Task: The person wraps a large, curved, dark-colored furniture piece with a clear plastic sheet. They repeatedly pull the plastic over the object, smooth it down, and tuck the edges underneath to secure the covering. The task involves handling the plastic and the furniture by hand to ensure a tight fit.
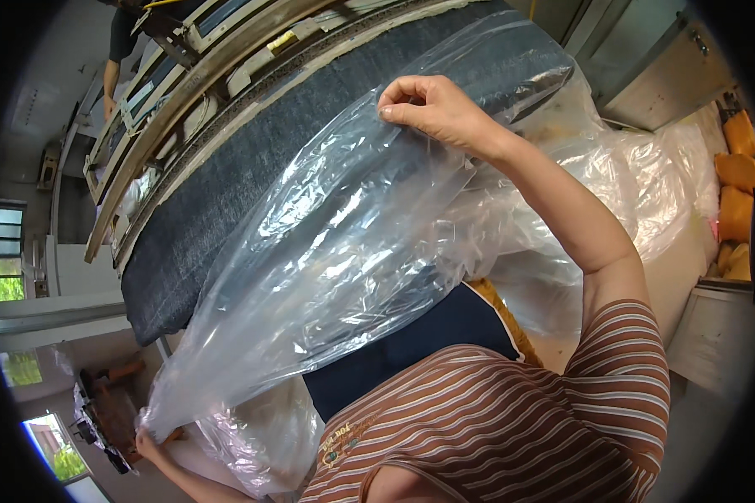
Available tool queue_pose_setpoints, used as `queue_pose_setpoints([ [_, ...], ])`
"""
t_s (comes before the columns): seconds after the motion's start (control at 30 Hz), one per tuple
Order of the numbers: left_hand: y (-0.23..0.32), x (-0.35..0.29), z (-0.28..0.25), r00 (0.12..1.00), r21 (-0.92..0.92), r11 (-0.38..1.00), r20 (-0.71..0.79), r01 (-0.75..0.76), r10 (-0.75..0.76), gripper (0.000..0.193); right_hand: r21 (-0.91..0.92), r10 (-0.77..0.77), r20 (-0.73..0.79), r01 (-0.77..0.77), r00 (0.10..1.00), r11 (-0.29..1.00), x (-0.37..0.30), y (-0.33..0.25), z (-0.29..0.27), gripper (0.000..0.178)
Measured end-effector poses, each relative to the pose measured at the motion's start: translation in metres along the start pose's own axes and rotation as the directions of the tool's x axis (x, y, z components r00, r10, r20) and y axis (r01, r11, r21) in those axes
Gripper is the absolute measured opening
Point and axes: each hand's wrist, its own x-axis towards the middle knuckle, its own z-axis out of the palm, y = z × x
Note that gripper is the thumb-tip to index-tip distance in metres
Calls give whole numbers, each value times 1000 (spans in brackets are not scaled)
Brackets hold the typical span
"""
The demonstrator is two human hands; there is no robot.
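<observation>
A large clear plastic sheet (335, 260) stretches across my front, wrinkled and shiny, between both hands. My right hand (436, 111) is raised over its far edge, thumb and fingertips pinched together on the film. At the lower left, my left hand (148, 444) closes on the sheet's gathered end; its fingers are partly hidden. Behind the film lies a long dark grey-blue fabric surface (184, 251), which shows through it at the upper right. The sheet's near edge crosses in front of my dark blue apron (403, 344).
A long machine frame (155, 142) with rails runs behind the dark fabric. More crumpled plastic (637, 184) is heaped at the right, beside stacked orange-yellow bundles (736, 197). A metal cabinet (671, 71) stands at the upper right. Another person's arm (111, 88) shows at the upper left.
</observation>
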Motion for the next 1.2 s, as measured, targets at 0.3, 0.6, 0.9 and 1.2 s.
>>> queue_pose_setpoints([
  [0.3, 248, -30, 295, 794, 85, 883, 482, -462, 370, 35, -65, 161, -13, -161, 987, 985, -51, 6, -3, 41],
  [0.6, 466, -300, 468, 265, -480, 592, 587, -647, 765, 17, -18, 130, 38, -130, 991, 991, -50, -8, -6, 23],
  [0.9, 419, -320, 488, 470, -499, 644, 442, -580, 764, 14, -46, 122, 49, -120, 991, 992, -46, -20, -23, 21],
  [1.2, 354, -313, 481, 637, -489, 817, 532, -307, 558, 9, -567, -152, -82, 79, 985, 820, -27, 0, -18, 15],
])
